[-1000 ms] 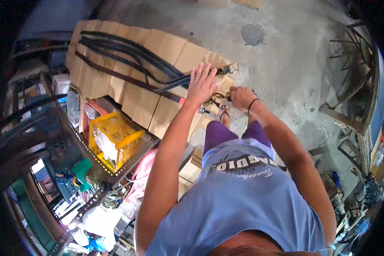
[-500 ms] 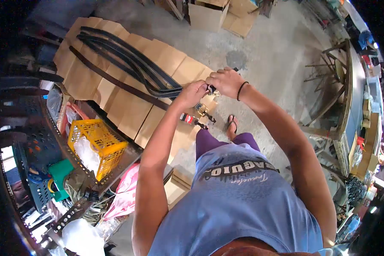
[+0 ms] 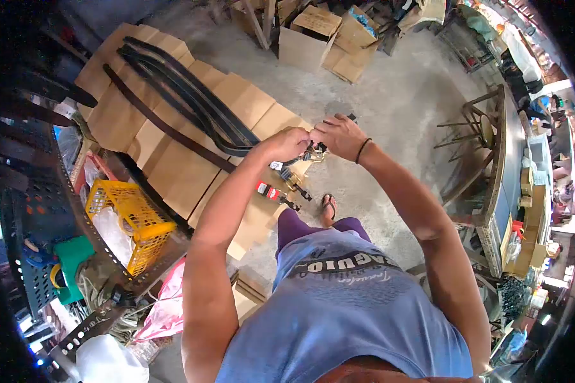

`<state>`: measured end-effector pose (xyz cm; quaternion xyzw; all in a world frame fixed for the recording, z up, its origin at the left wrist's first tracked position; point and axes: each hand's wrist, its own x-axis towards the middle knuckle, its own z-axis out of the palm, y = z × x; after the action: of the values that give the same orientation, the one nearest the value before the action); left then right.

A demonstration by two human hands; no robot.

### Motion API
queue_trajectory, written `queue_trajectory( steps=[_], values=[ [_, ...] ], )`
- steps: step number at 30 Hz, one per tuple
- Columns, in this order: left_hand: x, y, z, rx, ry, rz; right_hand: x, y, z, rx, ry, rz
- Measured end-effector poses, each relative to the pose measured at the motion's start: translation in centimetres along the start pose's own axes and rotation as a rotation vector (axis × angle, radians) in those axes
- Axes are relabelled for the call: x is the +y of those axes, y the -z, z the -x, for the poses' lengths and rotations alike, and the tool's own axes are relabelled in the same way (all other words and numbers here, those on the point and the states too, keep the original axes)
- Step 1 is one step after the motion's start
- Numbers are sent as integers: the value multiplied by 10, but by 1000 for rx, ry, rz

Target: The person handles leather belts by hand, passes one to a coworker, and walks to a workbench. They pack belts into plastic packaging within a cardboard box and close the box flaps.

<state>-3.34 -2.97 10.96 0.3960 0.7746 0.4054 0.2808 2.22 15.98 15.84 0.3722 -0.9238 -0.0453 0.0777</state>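
though the left hand (image 3: 289,144) was spread earlier, it and the right hand (image 3: 341,136) are curled near belts (image 3: 195,96), contents hidden.

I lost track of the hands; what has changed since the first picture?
The left hand, earlier spread over the black straps, is now curled; the right hand has moved in beside it. What they may hold is unclear. The straps still lie on cardboard.

Long black belts (image 3: 216,103), bundled, curving across cardboard (image 3: 179,172), ends at left hand (image 3: 286,144)
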Motion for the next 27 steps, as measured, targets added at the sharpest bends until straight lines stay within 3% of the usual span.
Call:
queue_trajectory(
  steps=[2,5,7,9,11,18,23,27],
  values=[
    [-2,-2,-4,97,-137,-169,-1,1,-1,9,-10,17],
    [8,-2,-6,174,-41,-225,-7,-2,-5,-38,-129,33],
    [6,-4,-11,157,-49,-237,-13,-3,-10,-188,-300,23],
    [5,-6,-16,142,-55,-251,-10,-3,-12,-178,-294,10],
    [3,-7,-18,126,-14,-247,-11,5,-16,-324,-299,17],
    [5,-8,-20,138,7,-290,-12,8,-11,-348,-241,-25],
    [-8,-13,-25,209,-68,-300,-22,0,-11,-301,-443,-73],
    [-8,-12,-28,209,-78,-309,-17,-6,-7,-224,-408,-87]
  ],
)
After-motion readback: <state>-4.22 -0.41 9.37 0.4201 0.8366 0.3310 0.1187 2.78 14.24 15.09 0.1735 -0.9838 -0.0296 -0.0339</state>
